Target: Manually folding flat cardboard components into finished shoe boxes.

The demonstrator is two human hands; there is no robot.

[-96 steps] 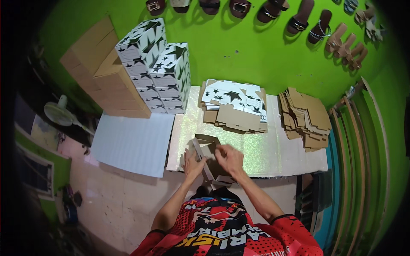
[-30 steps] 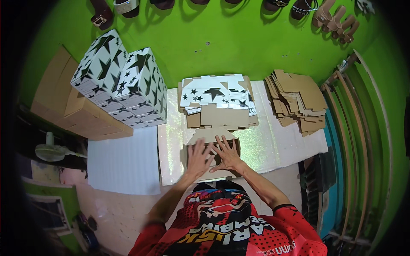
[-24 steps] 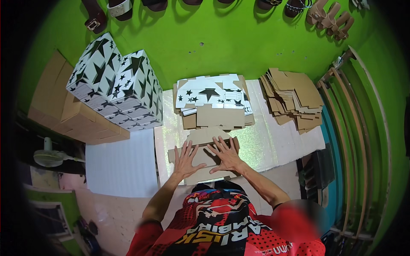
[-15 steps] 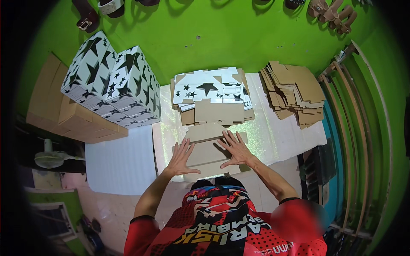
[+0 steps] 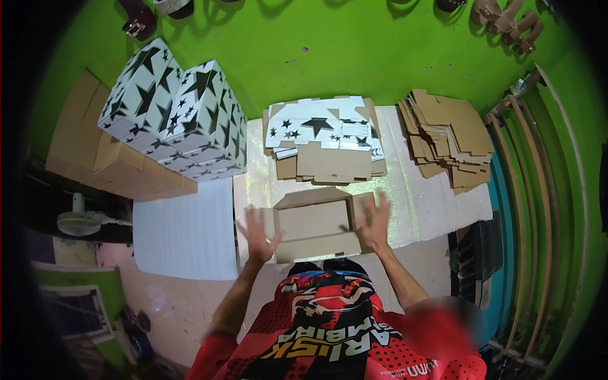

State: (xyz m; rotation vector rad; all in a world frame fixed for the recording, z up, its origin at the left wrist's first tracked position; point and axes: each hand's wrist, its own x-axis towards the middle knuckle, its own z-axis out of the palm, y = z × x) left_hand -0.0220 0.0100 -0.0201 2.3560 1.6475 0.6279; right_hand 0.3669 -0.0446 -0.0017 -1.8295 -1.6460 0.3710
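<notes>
In front of me on the table lies a brown cardboard box (image 5: 313, 218), partly folded, with its long walls raised and its side flaps spread outward. At its left flap is my left hand (image 5: 256, 233), fingers spread and holding nothing. My right hand (image 5: 375, 221) is at the right flap, its fingers apart and somewhat blurred. Whether either hand touches the cardboard I cannot tell. Just beyond the box is a pile of flat cardboard blanks (image 5: 334, 163), topped by a white one with black stars (image 5: 316, 126).
Star-patterned white boxes (image 5: 202, 120) are stacked at the left, beside brown boxes (image 5: 120, 164). More flat brown blanks (image 5: 446, 136) lie at the back right. A fan (image 5: 79, 221) stands at the left, a rack (image 5: 525, 215) at the right. Sandals (image 5: 506, 25) hang on the green wall.
Both hands have moved outward from the middle of the cardboard to its sides. Its long walls now stand higher and the inside is exposed.
</notes>
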